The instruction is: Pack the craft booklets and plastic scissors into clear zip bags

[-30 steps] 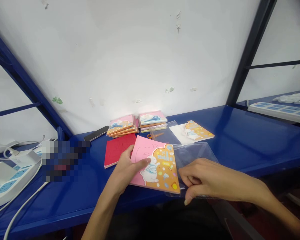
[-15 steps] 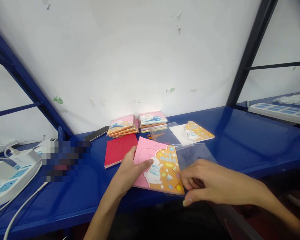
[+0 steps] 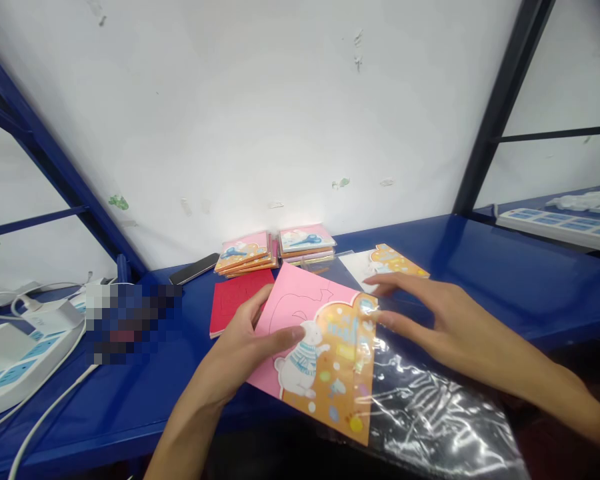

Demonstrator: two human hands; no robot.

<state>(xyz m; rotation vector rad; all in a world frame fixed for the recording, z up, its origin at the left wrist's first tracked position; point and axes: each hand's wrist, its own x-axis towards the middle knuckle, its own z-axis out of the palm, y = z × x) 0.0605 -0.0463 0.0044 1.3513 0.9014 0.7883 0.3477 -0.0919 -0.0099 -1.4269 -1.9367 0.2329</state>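
A pink paper pad [image 3: 295,293], printed with line drawings, is tilted above the front of the table. Over it lies an orange card [image 3: 330,380] with a white bear in a striped sweater. My left hand [image 3: 245,347] grips the pad's left side, thumb on top near the bear's head. A shiny clear plastic bag [image 3: 430,413] covers the card's right edge and spreads out to the right. At the upper right corner of the card, my right hand [image 3: 430,313] has its fingers around the bag's mouth, slightly blurred; their exact pinch is partly hidden.
Behind are a red pad [image 3: 230,297], two stacks of packed sets with blue scissors [image 3: 243,247] [image 3: 307,237], and a white pad with an orange card [image 3: 400,260]. A phone [image 3: 195,269] lies left. Power strips [image 3: 25,360] [image 3: 555,227] and cables flank the blue table [image 3: 480,267].
My right hand has moved up from the card's lower right edge to its upper right corner. The bag now overlaps the card's right edge, and the pad is nearer and more tilted.
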